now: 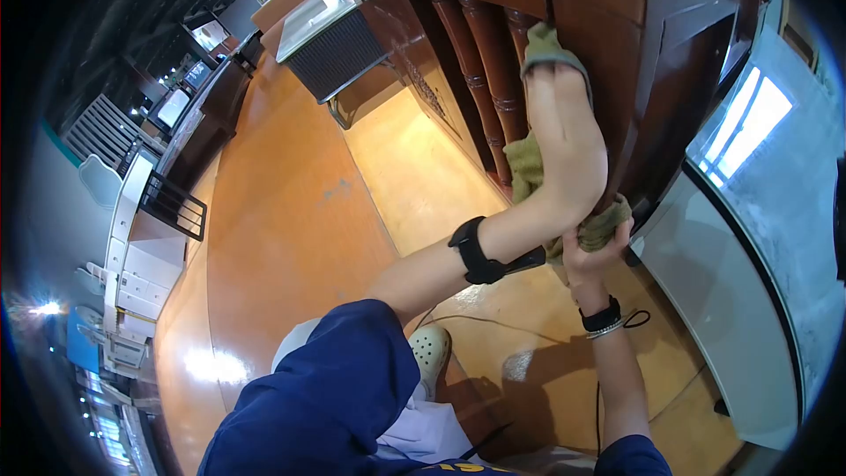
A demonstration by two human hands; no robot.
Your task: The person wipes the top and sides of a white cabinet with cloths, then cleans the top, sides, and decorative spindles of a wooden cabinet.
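Green cloth, judged soft and light, is pressed flat against cabinet by spread left hand; lower end is clenched in right hand.

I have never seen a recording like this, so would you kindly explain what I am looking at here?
This is one picture from a camera worn on a person's head, looking forward and down; the lens bends the edges round. No machine is involved: the two bare arms are the wearer's own, each with a black wristband. The left hand lies flat against dark wooden furniture with turned posts, a green cloth draped over its far end. The right hand grips the cloth's lower end. Below are a glossy orange floor and a pale shoe.
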